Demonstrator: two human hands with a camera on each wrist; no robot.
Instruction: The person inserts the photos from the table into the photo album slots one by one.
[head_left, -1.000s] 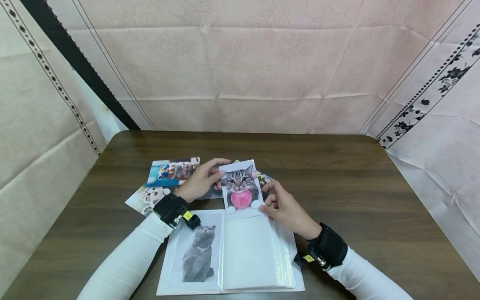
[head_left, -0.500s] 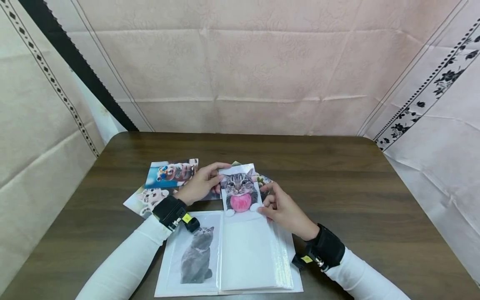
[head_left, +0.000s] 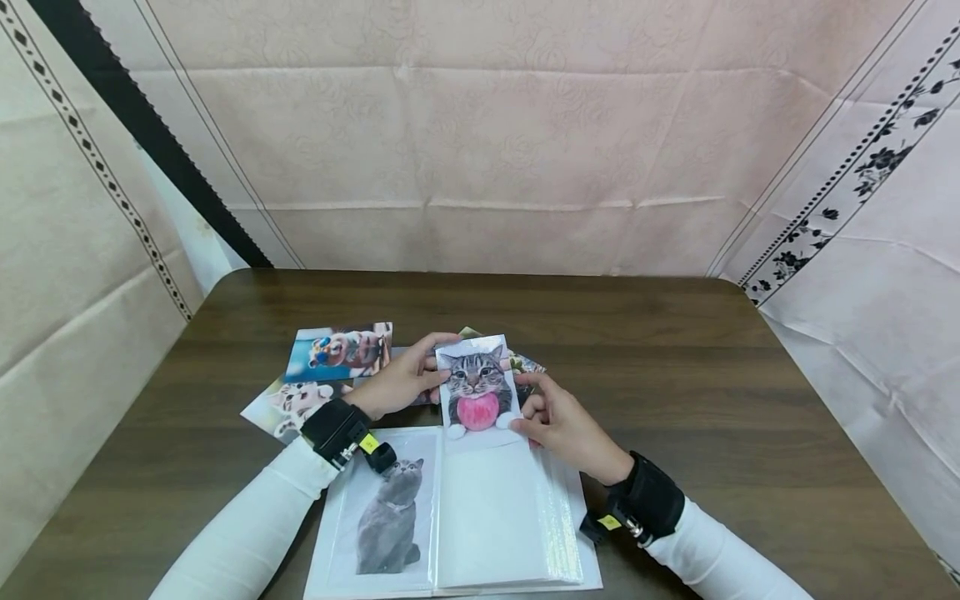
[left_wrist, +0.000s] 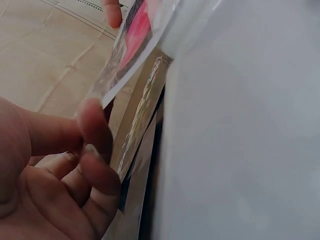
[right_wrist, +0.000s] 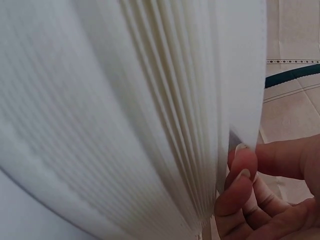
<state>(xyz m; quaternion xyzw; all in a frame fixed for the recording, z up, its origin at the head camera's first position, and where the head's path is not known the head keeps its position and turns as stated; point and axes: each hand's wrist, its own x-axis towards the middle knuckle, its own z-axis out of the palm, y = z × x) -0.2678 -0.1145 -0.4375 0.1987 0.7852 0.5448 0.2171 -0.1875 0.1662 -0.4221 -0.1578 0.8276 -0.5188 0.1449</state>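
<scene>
A photo of a tabby cat with a pink ball-like shape (head_left: 477, 387) stands at the top of the right page of an open photo album (head_left: 487, 517). Its lower end overlaps the clear page sleeve. My left hand (head_left: 401, 379) pinches the photo's left edge between thumb and fingers; the left wrist view also shows this grip on the photo (left_wrist: 132, 47). At the right, my right hand (head_left: 558, 425) pinches the sleeve's upper right corner beside the photo. In the right wrist view, thumb and finger hold the page edge (right_wrist: 245, 100). A grey cat picture (head_left: 390, 521) fills the left page.
Several loose photos lie behind the album: a blue one (head_left: 337, 352) and a pale one (head_left: 277, 408) at the left, partly under my left arm, and a colourful one (head_left: 527, 363) behind the tabby photo. All rest on the brown wooden table (head_left: 675, 375).
The tabby photo has slid slightly down toward the album page, my left hand moving with it. My right hand keeps its hold at the sleeve corner. The head view has shifted a little.
</scene>
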